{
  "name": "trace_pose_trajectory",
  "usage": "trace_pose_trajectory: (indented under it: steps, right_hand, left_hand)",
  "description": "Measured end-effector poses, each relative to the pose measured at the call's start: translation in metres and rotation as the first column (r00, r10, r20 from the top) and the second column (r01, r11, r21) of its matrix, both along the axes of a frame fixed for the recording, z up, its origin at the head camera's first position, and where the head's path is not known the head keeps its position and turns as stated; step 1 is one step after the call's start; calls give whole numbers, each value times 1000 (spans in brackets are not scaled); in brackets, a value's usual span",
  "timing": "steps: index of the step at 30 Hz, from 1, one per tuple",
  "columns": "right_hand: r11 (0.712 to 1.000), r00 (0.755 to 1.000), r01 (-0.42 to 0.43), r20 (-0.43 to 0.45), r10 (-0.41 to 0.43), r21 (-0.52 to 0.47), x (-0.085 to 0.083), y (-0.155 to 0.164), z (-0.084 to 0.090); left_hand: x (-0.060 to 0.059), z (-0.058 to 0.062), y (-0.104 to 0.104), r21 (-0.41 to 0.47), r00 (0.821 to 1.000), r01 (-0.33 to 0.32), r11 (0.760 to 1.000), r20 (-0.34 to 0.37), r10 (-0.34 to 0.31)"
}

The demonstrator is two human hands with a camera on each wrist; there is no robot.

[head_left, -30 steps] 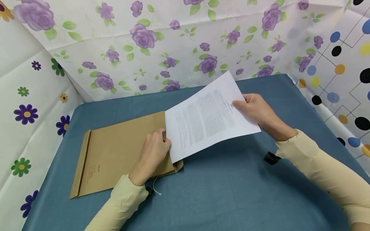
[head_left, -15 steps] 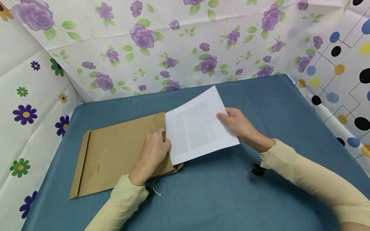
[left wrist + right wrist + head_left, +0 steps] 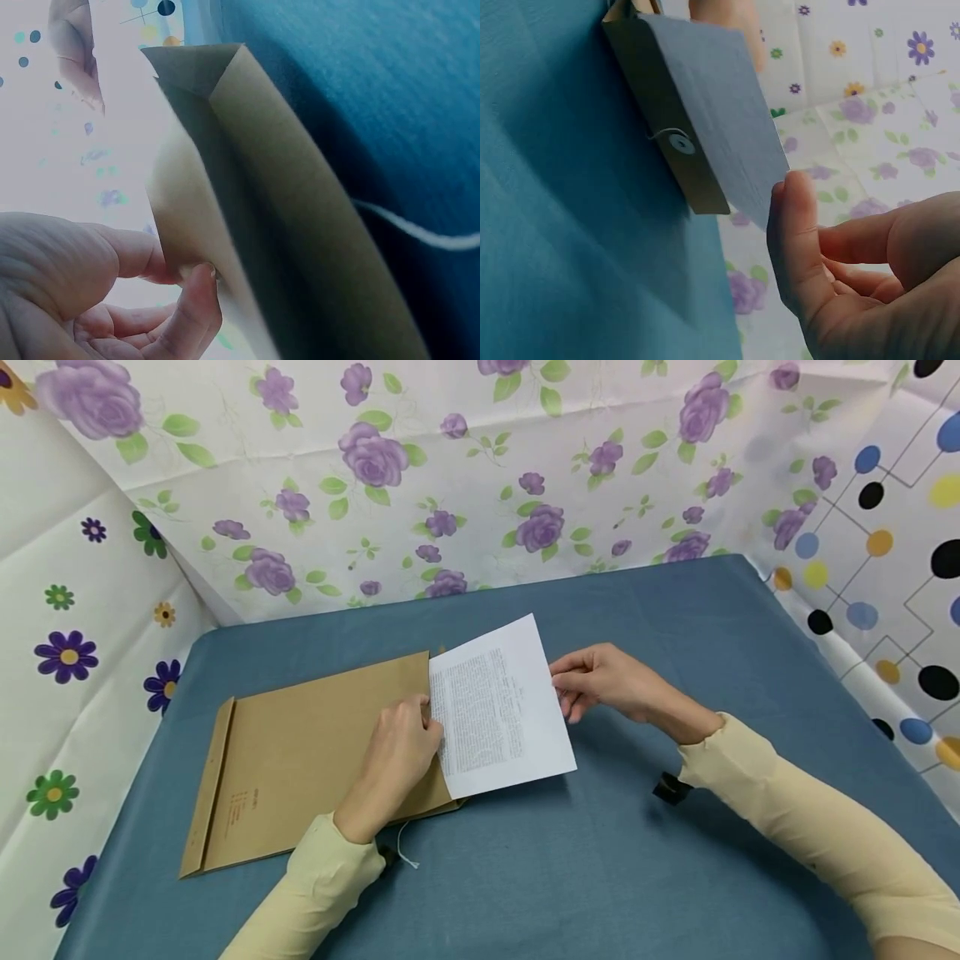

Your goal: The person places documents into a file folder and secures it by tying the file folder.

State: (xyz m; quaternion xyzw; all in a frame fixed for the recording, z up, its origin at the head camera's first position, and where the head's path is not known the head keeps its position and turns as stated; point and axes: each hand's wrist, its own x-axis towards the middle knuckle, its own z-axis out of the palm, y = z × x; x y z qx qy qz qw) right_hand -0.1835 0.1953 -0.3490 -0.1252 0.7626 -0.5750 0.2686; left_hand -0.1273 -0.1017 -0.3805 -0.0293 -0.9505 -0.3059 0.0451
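A kraft-paper document envelope (image 3: 315, 747) lies flat on the table, its open mouth facing right. My left hand (image 3: 397, 752) pinches the upper lip of that mouth; the left wrist view shows the mouth (image 3: 247, 172) gaping beside the thumb and finger. Printed paper (image 3: 502, 710) sticks out of the envelope to the right, raised above the cloth. At the paper's right edge is my right hand (image 3: 600, 681), fingers loosely bent and not wrapped round it. In the right wrist view a fingertip meets the edge of the paper (image 3: 712, 97); whether it presses is unclear.
A blue cloth (image 3: 600, 877) covers the table. White string (image 3: 407, 847) trails from the envelope's near side, and a round button (image 3: 681, 144) sits on its flap. Floral sheets (image 3: 480, 468) hang behind and at the left, a dotted sheet (image 3: 892, 585) at the right.
The paper has slid left, so less of it shows outside the envelope. My right hand has moved left with it and loosened its grip. My left hand stays in place.
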Motion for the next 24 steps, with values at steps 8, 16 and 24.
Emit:
trace_pose_trajectory:
  steps: [8,16,24]
  right_hand:
    - [1000,1000,13,-12,-13,-12,3,-20,-13]
    - [999,999,33,-20,-33,2,6,-20,-19]
    - [1000,999,10,-39,-10,-22,6,-40,-29]
  left_hand:
    - [2,1,1,-4,1000,-4,1000,11,4]
    - [3,2,1,3,1000,-4,1000,-4,4]
    - [2,1,0,0,1000,-9,1000,-16,9]
